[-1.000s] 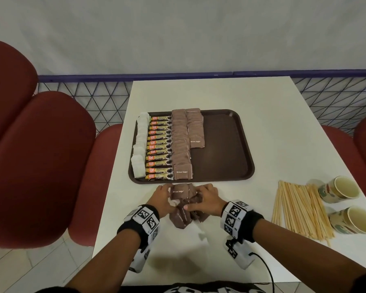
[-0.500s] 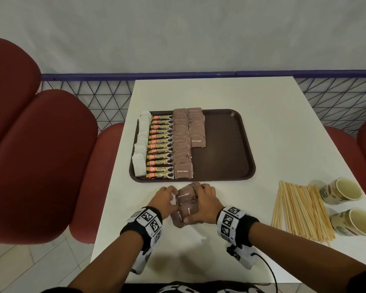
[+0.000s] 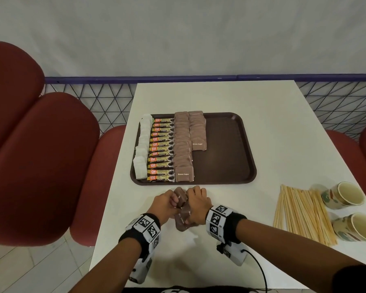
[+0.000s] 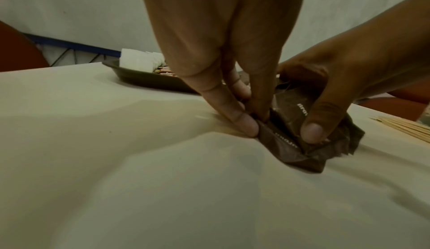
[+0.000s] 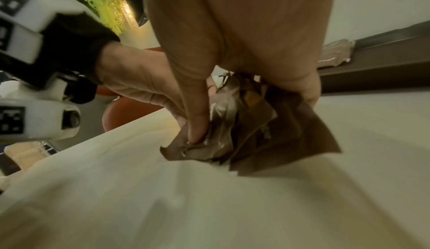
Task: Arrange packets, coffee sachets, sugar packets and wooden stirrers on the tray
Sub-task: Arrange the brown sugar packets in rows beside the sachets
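Note:
A bunch of brown sugar packets point(image 3: 181, 210) point(image 4: 300, 139) point(image 5: 244, 129) stands on the white table just in front of the tray, squeezed between both hands. My left hand point(image 3: 167, 200) point(image 4: 244, 117) pinches its left side; my right hand point(image 3: 197, 205) point(image 5: 232, 120) wraps it, thumb point(image 4: 313, 129) on the near face. The brown tray point(image 3: 226, 153) holds rows of white packets point(image 3: 143, 151), coffee sachets point(image 3: 161, 149) and brown sugar packets point(image 3: 183, 144), with a shorter second sugar row point(image 3: 198, 130). Wooden stirrers point(image 3: 302, 214) lie on the table at the right.
Two paper cups point(image 3: 344, 194) point(image 3: 357, 227) lie on their sides beyond the stirrers at the table's right edge. Red seats point(image 3: 30, 161) flank the table on the left, with more at the right. A blue mesh railing point(image 3: 114, 96) runs behind.
The loose spread of brown sugar packets has been gathered into a tight bunch. Both hands have closed in toward each other around it.

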### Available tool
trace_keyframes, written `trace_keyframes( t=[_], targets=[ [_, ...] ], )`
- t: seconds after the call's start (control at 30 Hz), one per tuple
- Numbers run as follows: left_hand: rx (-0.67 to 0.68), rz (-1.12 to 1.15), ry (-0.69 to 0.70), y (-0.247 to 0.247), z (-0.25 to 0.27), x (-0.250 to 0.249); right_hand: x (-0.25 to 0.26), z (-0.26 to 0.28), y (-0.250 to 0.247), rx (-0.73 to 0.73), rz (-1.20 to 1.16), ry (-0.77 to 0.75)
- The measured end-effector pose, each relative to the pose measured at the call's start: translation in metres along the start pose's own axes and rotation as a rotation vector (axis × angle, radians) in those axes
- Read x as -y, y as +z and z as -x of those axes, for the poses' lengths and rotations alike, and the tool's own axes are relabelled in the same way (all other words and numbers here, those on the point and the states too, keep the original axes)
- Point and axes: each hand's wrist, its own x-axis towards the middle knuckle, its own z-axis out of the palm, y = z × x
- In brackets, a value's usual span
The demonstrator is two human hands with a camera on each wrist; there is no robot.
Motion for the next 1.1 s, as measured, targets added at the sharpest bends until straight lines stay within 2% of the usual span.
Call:
trace_keyframes(
  t=[0.07, 0.27, 0.4, 0.47, 0.63, 0.77, 0.87, 1.0, 1.1],
  targets=[
    [-0.009, 0.049, 0.007, -0.001, 0.001, 0.004, 0.003, -0.001, -0.001, 0.055, -0.034, -0.010],
    [0.008, 0.110, 0.004, -0.011, 0.001, 0.007, 0.004, -0.003, -0.001, 0.064, -0.116, -0.053],
    [-0.047, -0.081, 0.028, -0.021, -0.004, 0.004, 0.000, -0.001, -0.001, 0.055, -0.153, -0.097],
    [-0.086, -0.107, 0.060, -0.022, -0.006, 0.005, 0.000, -0.002, -0.002, 0.060, -0.178, -0.103],
    [0.029, 0.004, 0.098, -0.016, -0.003, -0.002, -0.002, -0.005, -0.005, 0.061, -0.249, -0.139],
    [0.027, -0.056, 0.098, -0.018, -0.003, -0.004, -0.007, -0.007, -0.009, 0.070, -0.320, -0.094],
    [-0.017, 0.000, 0.079, -0.025, -0.001, -0.003, -0.012, -0.008, -0.012, 0.068, -0.322, -0.060],
    [-0.141, 0.029, 0.013, -0.036, -0.003, 0.004, -0.022, -0.013, -0.015, 0.037, -0.288, -0.038],
    [-0.167, 0.088, -0.035, -0.037, -0.003, 0.009, -0.030, -0.013, -0.018, 0.054, -0.410, 0.028]
  ],
)
